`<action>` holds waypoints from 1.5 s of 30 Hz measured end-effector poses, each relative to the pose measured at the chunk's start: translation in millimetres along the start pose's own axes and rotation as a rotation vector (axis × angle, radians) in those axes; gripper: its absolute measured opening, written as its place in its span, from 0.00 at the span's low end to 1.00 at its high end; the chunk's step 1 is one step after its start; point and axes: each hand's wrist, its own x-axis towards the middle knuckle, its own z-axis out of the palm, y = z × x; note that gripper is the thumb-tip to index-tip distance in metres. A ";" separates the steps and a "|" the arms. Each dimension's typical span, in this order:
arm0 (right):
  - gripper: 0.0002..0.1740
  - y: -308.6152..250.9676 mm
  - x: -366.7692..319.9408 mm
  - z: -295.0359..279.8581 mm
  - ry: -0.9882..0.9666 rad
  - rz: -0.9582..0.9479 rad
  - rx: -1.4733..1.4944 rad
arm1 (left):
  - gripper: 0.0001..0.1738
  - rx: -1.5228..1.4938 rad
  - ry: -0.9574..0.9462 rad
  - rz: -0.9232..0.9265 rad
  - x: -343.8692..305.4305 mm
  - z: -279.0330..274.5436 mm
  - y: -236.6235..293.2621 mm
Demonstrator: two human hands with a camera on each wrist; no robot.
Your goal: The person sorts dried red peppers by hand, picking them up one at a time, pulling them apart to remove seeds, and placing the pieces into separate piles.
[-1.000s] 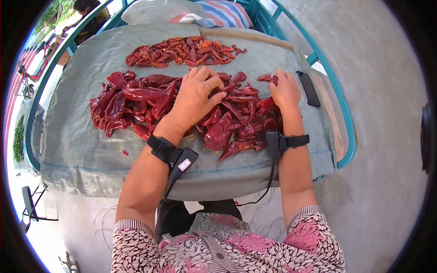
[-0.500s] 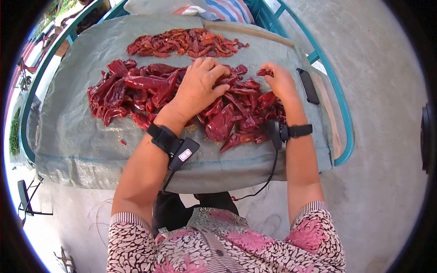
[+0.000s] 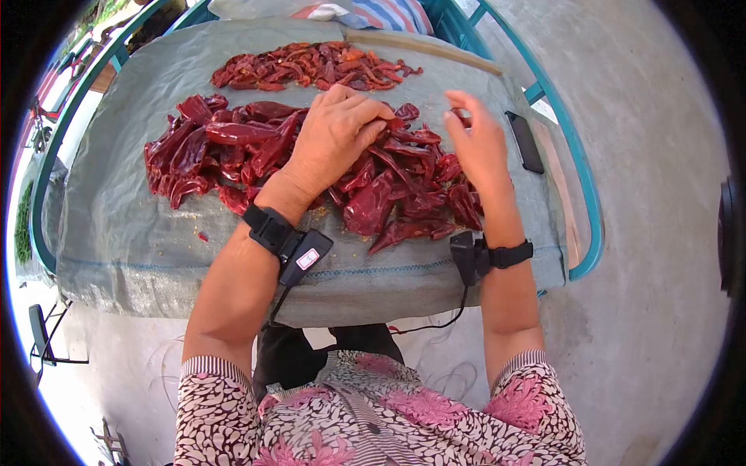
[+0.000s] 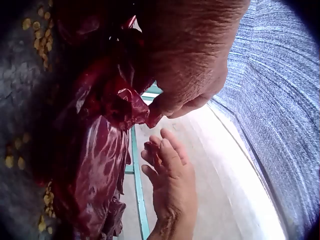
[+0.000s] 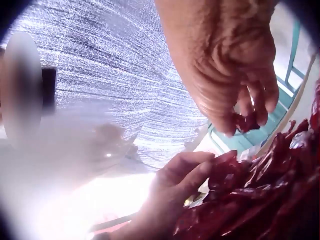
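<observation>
A heap of glossy dark red dried chili peppers (image 3: 369,206) lies on the grey-green woven sheet (image 3: 124,233). My left hand (image 3: 334,136) reaches over the middle of the heap, pinching a red chili pepper (image 5: 226,167) between thumb and finger. Just right of the heap, my right hand (image 3: 478,144) is raised, fingers bent. In the right wrist view a small torn chili piece (image 5: 247,122) sits between its thumb and fingers. Loose yellow seeds (image 4: 42,37) lie beside the peppers.
Beyond the heap lies a second pile of smaller, torn red chili pieces (image 3: 311,66). A phone (image 3: 524,141) rests near the right edge. Teal metal rails (image 3: 571,171) border the sheet, with a striped sack (image 3: 392,15) at the far end.
My right hand has lifted off the heap's right edge with a small chili piece and drawn slightly toward the left hand. The left hand stays over the heap.
</observation>
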 end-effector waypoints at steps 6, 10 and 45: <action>0.23 24.8 13.4 8.4 -0.309 0.186 -0.469 | 0.11 -0.008 0.086 -0.009 3.6 -3.2 2.9; 0.23 47.0 7.9 35.3 -0.269 0.212 -0.289 | 0.11 -0.011 0.095 -0.042 3.1 -3.0 1.9; 0.16 0.3 -11.9 2.0 0.108 0.326 0.711 | 0.21 -0.020 0.000 0.011 0.1 -0.6 2.0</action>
